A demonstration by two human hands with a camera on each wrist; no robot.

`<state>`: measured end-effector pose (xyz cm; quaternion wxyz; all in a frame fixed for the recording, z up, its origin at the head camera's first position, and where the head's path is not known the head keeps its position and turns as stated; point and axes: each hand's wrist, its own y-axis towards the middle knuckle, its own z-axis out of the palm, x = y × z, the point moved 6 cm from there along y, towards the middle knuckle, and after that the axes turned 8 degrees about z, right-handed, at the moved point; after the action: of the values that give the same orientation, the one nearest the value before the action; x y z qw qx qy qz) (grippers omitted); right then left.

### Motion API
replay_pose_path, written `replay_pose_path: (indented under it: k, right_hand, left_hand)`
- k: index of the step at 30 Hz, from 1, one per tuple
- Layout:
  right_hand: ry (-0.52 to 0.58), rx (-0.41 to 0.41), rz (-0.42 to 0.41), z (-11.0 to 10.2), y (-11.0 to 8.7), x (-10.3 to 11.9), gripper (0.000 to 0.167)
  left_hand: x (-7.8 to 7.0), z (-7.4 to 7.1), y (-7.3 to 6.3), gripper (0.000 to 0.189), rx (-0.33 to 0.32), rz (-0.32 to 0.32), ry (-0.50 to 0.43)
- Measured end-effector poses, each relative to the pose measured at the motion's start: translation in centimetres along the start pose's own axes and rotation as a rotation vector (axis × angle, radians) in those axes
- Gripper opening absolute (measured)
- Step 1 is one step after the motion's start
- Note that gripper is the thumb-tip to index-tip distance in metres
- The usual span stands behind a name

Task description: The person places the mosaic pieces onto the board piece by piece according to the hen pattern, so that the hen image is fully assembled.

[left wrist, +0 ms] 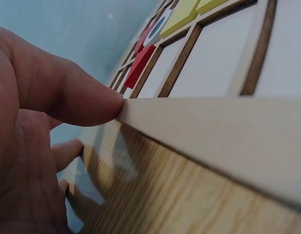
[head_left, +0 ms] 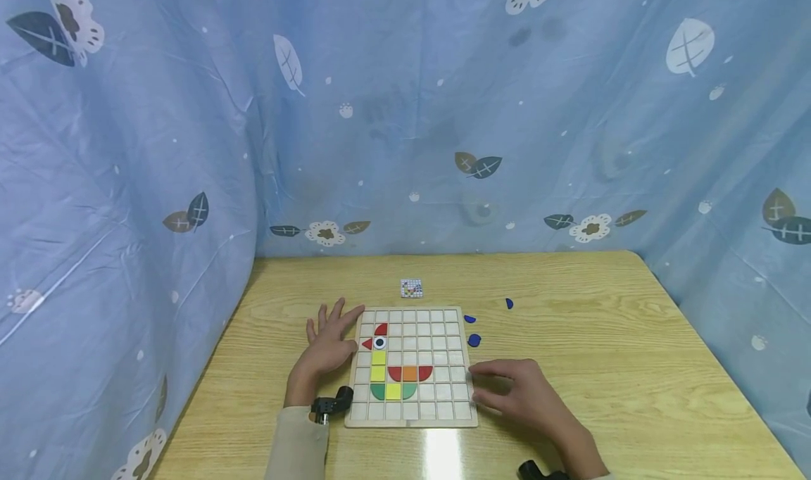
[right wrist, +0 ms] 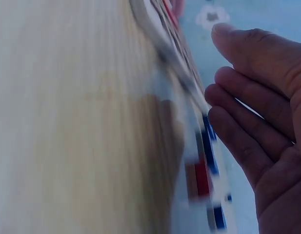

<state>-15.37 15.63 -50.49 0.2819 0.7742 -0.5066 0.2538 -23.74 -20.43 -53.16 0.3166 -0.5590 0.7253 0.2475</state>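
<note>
A wooden grid board [head_left: 437, 411] lies on the table. Its cells hold a bird-like figure of yellow squares [head_left: 378, 357], an eye tile [head_left: 379, 343], an orange square [head_left: 410, 374], and red and green curved pieces. My left hand [head_left: 329, 346], fingers spread, touches the board's left edge; in the left wrist view a fingertip [left wrist: 116, 106] meets the frame's corner. By the right edge is my right hand [head_left: 522, 395], thumb and fingers apart, with nothing seen between them. Whether it touches the frame cannot be told. In the right wrist view, the hand [right wrist: 267, 102] looks empty.
Behind the board lies a small pattern card [head_left: 411, 288]. Loose blue pieces lie to the right: a half-round [head_left: 469, 319], a rounder one [head_left: 474, 340] and another half-round [head_left: 510, 303]. Blurred red and blue pieces [right wrist: 201, 178] show in the right wrist view. A blue curtain [head_left: 405, 114] hangs behind.
</note>
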Motion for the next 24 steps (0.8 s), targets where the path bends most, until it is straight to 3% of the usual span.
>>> replay_pose_path:
  k: [6, 11, 24]
  right_hand:
    - [-0.056, -0.085, -0.023, -2.4, -2.6, -1.5, 0.032]
    - [-0.076, -0.109, 0.004, -3.6, -3.8, -2.2, 0.034]
    - [-0.032, -0.071, 0.004, -2.8, -4.1, -2.6, 0.036]
  left_hand:
    - [0.0, 0.0, 0.0, 0.087, -0.001, -0.003, 0.004]
    - [0.0, 0.1, 0.0, 0.087, -0.001, -0.004, 0.004]
    - [-0.1, -0.1, 0.0, 0.087, -0.004, -0.004, 0.014]
